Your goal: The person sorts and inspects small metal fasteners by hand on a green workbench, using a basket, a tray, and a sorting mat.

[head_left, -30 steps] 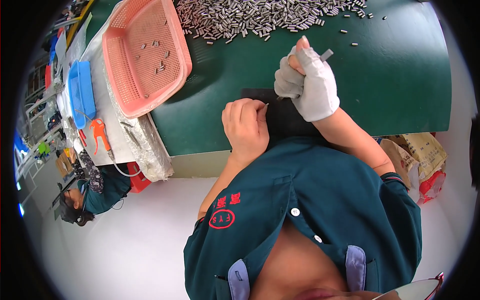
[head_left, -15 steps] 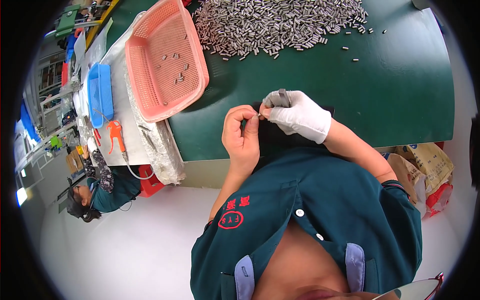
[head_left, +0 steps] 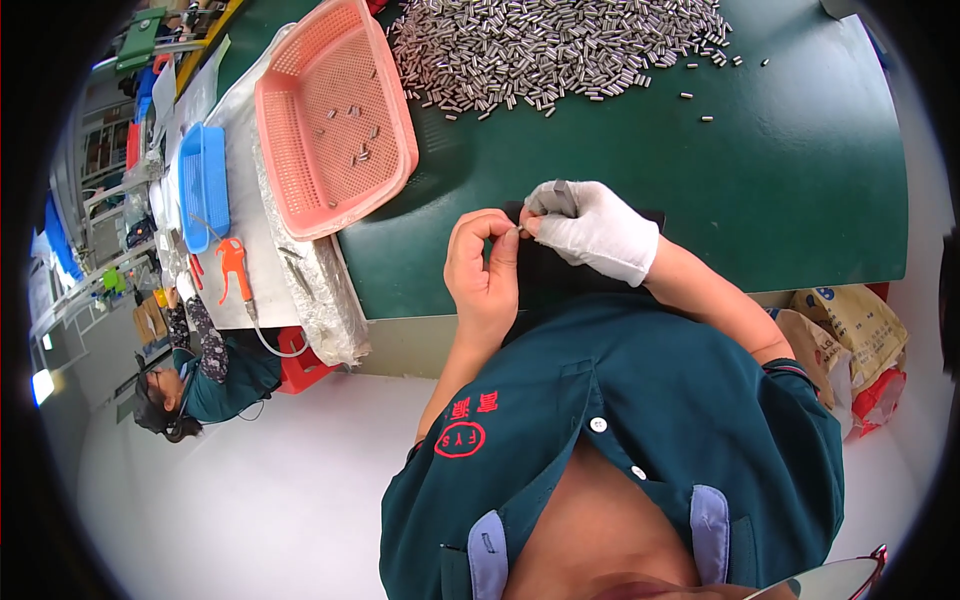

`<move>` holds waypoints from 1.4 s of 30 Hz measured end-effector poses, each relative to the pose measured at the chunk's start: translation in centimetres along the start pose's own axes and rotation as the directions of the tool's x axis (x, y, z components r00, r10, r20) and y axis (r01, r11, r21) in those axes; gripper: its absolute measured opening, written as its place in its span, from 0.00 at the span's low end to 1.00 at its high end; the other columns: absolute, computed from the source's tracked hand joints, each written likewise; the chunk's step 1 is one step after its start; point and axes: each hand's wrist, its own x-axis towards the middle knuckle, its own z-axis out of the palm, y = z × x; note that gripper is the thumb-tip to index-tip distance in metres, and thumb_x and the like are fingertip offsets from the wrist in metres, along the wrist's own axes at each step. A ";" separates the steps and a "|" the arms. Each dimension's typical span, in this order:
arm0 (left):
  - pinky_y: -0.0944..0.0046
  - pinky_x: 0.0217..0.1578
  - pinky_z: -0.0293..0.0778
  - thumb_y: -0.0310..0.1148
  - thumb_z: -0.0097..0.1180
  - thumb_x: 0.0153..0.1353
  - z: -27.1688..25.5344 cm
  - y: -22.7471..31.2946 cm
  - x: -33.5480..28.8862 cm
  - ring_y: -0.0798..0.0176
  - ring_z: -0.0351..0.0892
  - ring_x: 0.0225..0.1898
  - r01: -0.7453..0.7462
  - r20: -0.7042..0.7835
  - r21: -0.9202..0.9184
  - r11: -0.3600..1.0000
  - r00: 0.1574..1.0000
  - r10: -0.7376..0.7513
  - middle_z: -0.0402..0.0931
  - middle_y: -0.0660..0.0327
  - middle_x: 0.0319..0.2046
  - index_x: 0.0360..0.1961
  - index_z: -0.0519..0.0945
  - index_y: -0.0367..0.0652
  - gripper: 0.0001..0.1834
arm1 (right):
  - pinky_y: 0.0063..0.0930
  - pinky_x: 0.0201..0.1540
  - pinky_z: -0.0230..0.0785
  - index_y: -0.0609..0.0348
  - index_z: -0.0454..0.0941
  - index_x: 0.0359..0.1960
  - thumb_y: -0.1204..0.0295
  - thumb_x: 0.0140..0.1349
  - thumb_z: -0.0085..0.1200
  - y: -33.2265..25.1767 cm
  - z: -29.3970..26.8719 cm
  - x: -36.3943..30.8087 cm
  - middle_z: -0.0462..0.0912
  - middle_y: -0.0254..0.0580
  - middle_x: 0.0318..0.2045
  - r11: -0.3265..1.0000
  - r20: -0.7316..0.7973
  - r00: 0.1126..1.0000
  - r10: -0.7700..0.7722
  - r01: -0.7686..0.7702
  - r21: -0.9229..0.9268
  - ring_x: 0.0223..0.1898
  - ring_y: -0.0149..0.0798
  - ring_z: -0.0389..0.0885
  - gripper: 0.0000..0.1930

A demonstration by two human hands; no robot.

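Pinching a small metal pin [head_left: 521, 231] between thumb and forefinger of the bare left hand [head_left: 485, 272], just above the near edge of the green table [head_left: 800, 200]. Meeting it from the right with the white-gloved right hand [head_left: 592, 228], fingertips closing on the same pin, so that the two hands are touching at that point. Holding a second grey piece [head_left: 562, 196] upright in the curled glove fingers; hard to tell what kind of piece, being half buried in the glove. Resting both hands over a dark pad [head_left: 560, 270] on the table, mostly covered by the hands and the teal shirt. Hiding most of the pin between the fingertips, leaving only a short glint showing.

Lying farther out, to the left, a pink basket [head_left: 290, 150] with a few pins scattered on its floor. Spreading beyond it, a large heap of metal pins [head_left: 550, 50], cut off by the upper edge. Sitting at far left, a blue tray [head_left: 205, 185] and an orange tool [head_left: 235, 265], bent and blurred by the rim.
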 end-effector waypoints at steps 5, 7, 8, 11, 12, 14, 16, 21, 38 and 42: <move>0.68 0.37 0.70 0.21 0.55 0.60 -0.1 0.1 0.0 0.63 0.73 0.34 0.006 0.014 -0.008 1.000 1.000 -0.005 0.73 0.57 0.34 0.33 0.73 0.36 0.04 | 0.16 0.21 0.54 0.63 0.75 0.38 0.69 0.62 0.54 0.0 -0.2 0.0 0.76 0.29 0.28 1.000 0.017 1.000 -0.010 0.010 -0.011 0.20 0.19 0.62 0.09; 0.68 0.37 0.70 0.21 0.55 0.60 0.0 0.2 0.1 0.63 0.73 0.34 0.004 0.008 -0.021 1.000 1.000 -0.003 0.74 0.57 0.34 0.33 0.73 0.36 0.04 | 0.16 0.21 0.54 0.63 0.75 0.38 0.69 0.61 0.54 -0.3 -0.2 -0.1 0.76 0.29 0.28 1.000 0.012 1.000 0.002 -0.002 0.000 0.20 0.19 0.62 0.09; 0.68 0.37 0.70 0.20 0.55 0.60 0.0 0.3 0.1 0.63 0.73 0.34 0.004 0.005 -0.035 0.999 1.000 -0.004 0.74 0.57 0.34 0.33 0.73 0.36 0.04 | 0.16 0.21 0.54 0.62 0.75 0.37 0.69 0.61 0.54 -0.6 -0.1 -0.3 0.75 0.29 0.27 0.999 -0.001 0.999 0.045 -0.044 0.031 0.20 0.19 0.62 0.09; 0.68 0.37 0.71 0.20 0.55 0.60 -0.2 0.9 0.6 0.63 0.73 0.34 -0.071 0.033 0.097 0.993 0.997 0.068 0.74 0.57 0.34 0.33 0.73 0.36 0.04 | 0.16 0.20 0.53 0.61 0.75 0.36 0.68 0.61 0.55 -1.0 0.2 -0.5 0.72 0.27 0.24 0.999 -0.029 0.998 0.047 -0.046 0.025 0.20 0.19 0.61 0.09; 0.68 0.37 0.71 0.20 0.55 0.60 -0.2 1.0 0.7 0.63 0.73 0.34 -0.074 0.027 0.097 0.993 0.997 0.072 0.74 0.57 0.34 0.33 0.73 0.36 0.04 | 0.16 0.20 0.52 0.60 0.75 0.35 0.67 0.61 0.56 -1.1 0.3 -0.6 0.71 0.27 0.23 1.000 -0.045 0.999 0.008 -0.008 -0.006 0.19 0.19 0.61 0.09; 0.68 0.37 0.71 0.20 0.55 0.60 -0.2 1.2 1.0 0.64 0.73 0.34 -0.158 0.046 0.137 0.978 0.987 0.153 0.74 0.57 0.35 0.34 0.74 0.35 0.03 | 0.17 0.19 0.50 0.60 0.74 0.35 0.67 0.61 0.56 -1.1 0.4 -0.8 0.68 0.25 0.20 0.997 -0.030 0.999 0.016 -0.014 0.070 0.18 0.19 0.59 0.09; 0.68 0.37 0.71 0.20 0.54 0.60 0.0 0.9 0.7 0.64 0.73 0.34 -0.082 -0.001 0.032 0.996 0.997 0.082 0.74 0.57 0.35 0.35 0.74 0.35 0.03 | 0.17 0.18 0.47 0.59 0.74 0.34 0.66 0.62 0.56 -0.9 0.0 -0.7 0.65 0.24 0.18 0.990 -0.009 1.000 0.022 -0.021 0.141 0.16 0.19 0.57 0.09; 0.68 0.36 0.72 0.21 0.54 0.61 0.1 2.1 1.1 0.65 0.74 0.35 0.019 -0.011 -0.122 0.992 1.000 -0.021 0.74 0.57 0.36 0.36 0.76 0.34 0.03 | 0.20 0.18 0.42 0.58 0.73 0.34 0.68 0.62 0.55 -0.4 -0.7 -0.5 0.60 0.22 0.14 0.858 0.165 0.985 0.051 -0.128 0.498 0.14 0.21 0.51 0.08; 0.68 0.30 0.69 0.21 0.54 0.60 -0.7 3.5 1.7 0.64 0.71 0.28 0.007 0.085 0.100 0.995 0.996 -0.016 0.72 0.58 0.30 0.33 0.74 0.35 0.02 | 0.17 0.22 0.54 0.61 0.74 0.36 0.67 0.64 0.53 -0.8 0.2 -0.9 0.70 0.25 0.23 0.994 -0.023 0.999 -0.048 0.050 0.099 0.21 0.20 0.60 0.09; 0.68 0.29 0.68 0.21 0.53 0.60 -0.8 3.5 1.7 0.65 0.70 0.27 0.010 0.105 0.096 0.995 0.994 -0.020 0.72 0.58 0.30 0.33 0.74 0.35 0.01 | 0.17 0.22 0.54 0.61 0.74 0.36 0.67 0.64 0.53 -0.6 0.3 -0.9 0.70 0.26 0.23 0.995 -0.037 0.998 -0.056 0.059 0.081 0.21 0.20 0.60 0.09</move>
